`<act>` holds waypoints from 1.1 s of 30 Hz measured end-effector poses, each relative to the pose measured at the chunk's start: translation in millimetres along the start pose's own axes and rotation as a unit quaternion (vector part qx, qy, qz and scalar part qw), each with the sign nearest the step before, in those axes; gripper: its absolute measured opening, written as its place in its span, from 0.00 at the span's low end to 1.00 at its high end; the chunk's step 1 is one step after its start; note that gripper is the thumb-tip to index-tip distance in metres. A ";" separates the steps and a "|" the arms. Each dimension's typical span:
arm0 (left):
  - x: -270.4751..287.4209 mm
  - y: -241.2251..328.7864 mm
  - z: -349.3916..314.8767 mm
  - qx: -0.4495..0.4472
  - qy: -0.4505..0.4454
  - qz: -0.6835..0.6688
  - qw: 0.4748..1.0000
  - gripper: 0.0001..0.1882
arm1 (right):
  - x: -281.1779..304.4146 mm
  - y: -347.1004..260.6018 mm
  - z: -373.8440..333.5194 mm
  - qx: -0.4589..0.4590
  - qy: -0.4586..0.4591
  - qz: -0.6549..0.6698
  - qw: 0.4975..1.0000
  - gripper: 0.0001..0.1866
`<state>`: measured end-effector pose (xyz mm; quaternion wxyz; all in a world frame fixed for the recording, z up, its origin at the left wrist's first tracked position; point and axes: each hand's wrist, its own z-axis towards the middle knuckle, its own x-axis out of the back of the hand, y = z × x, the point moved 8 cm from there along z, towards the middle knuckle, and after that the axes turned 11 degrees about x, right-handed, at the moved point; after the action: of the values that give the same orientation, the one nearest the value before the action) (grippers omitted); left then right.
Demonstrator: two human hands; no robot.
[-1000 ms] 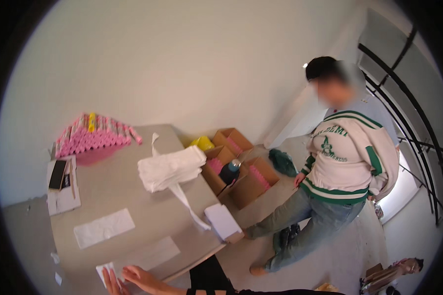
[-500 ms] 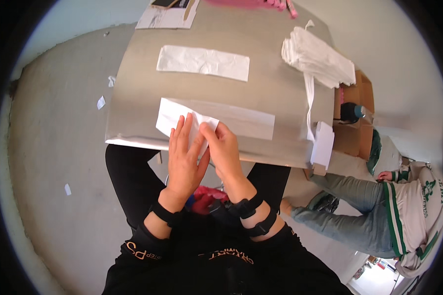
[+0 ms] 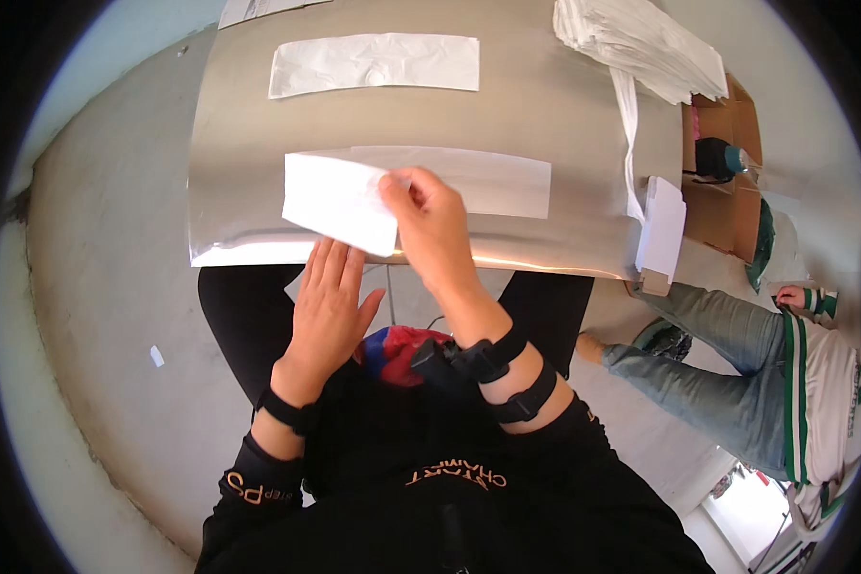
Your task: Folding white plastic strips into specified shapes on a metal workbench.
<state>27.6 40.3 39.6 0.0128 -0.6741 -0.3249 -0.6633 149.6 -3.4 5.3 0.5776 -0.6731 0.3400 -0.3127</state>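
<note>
A white paper piece (image 3: 333, 199) lies slanted near the table's front edge, its right end pinched between the thumb and fingers of my right hand (image 3: 438, 228). Under and beyond it, a long white paper strip (image 3: 507, 184) reaches to the right. My left hand (image 3: 327, 301) is open with fingers stretched out. Its fingertips are at the lower edge of the paper piece, and its palm is off the table's edge. Whether those fingertips touch the paper I cannot tell.
Farther back lies a crinkled white strip (image 3: 373, 65). A stack of white sheets (image 3: 631, 43) with a hanging white band (image 3: 628, 134) is at the back right. A small white box (image 3: 661, 230) stands at the right corner, near a cardboard box (image 3: 716, 215). A person (image 3: 737, 383) sits at right.
My left hand has drawn back from the paper piece toward the table's edge, its fingers straight. My right hand grips the paper's right end, and the paper looks flatter. The view has shifted.
</note>
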 end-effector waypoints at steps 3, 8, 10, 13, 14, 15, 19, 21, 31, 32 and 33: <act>-15.9 -15.2 10.1 0.018 -0.011 0.014 1.000 0.35 | -0.3 -3.3 13.9 0.023 -0.003 -0.057 0.998 0.13; -27.4 -31.9 23.4 0.042 0.017 0.035 0.998 0.36 | 1.0 -3.2 30.2 0.060 -0.002 -0.187 0.981 0.16; -25.0 -31.5 26.8 0.049 0.042 0.044 0.997 0.35 | 0.7 3.1 31.4 0.060 -0.004 -0.188 0.980 0.16; -26.0 -39.1 29.3 0.071 0.052 0.058 0.994 0.34 | 1.6 7.3 30.7 0.052 -0.005 -0.185 0.981 0.18; -28.8 -43.5 29.8 0.086 0.038 0.062 0.994 0.34 | 1.9 8.4 30.3 0.046 -0.003 -0.181 0.982 0.18; -29.6 -43.6 30.9 0.087 0.036 0.061 0.994 0.34 | 3.0 10.7 30.4 0.044 -0.004 -0.182 0.982 0.18; -34.2 -49.9 31.3 0.114 0.035 0.082 0.990 0.33 | 5.9 15.4 32.7 0.032 -0.008 -0.218 0.975 0.20; -37.9 -54.1 30.5 0.125 0.029 0.095 0.987 0.33 | 7.3 17.4 33.4 0.019 -0.011 -0.238 0.971 0.20; -39.4 -58.2 28.0 0.125 0.032 0.090 0.988 0.32 | 14.9 21.2 32.8 0.016 0.005 -0.257 0.966 0.19; -41.1 -59.7 28.3 0.127 0.024 0.094 0.987 0.33 | 15.6 24.0 33.2 0.018 0.010 -0.251 0.968 0.19; -40.6 -59.8 28.1 0.127 0.023 0.094 0.987 0.33 | 15.8 24.4 32.9 0.018 0.010 -0.251 0.968 0.19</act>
<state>29.0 82.9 -25.1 0.1677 -0.6790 -0.3414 -0.6279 183.1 -0.2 -23.0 0.4886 -0.7235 0.1601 -0.4606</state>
